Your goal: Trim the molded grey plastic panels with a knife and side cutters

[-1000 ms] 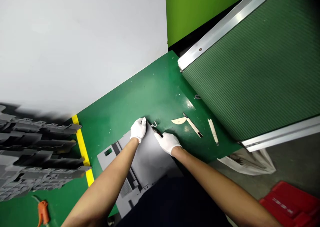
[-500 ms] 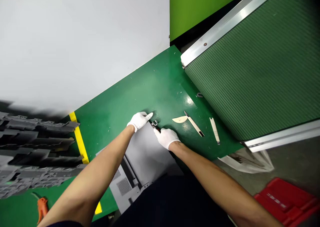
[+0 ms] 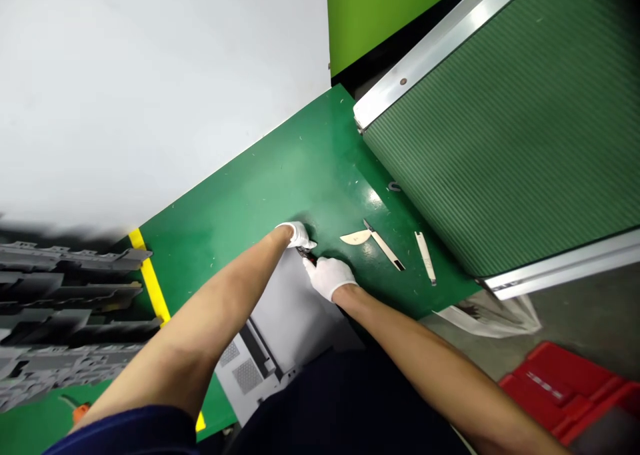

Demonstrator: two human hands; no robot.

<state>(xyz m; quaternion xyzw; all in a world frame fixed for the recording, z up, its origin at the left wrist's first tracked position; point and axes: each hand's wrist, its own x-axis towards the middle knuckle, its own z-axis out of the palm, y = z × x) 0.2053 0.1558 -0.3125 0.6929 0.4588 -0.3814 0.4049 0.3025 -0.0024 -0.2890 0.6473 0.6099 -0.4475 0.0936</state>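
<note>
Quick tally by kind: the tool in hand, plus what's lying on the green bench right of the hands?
Cutter, in right hand: 1
Half-moon scraper: 1
Slim tools: 2
Small hook: 1
Total: 5

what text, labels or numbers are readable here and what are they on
No text can be read.
red crate: raised marking, too blurred to read.
plastic bag: dark print, too blurred to read.
gray panel and the small tool in the right hand: no writing shows.
</note>
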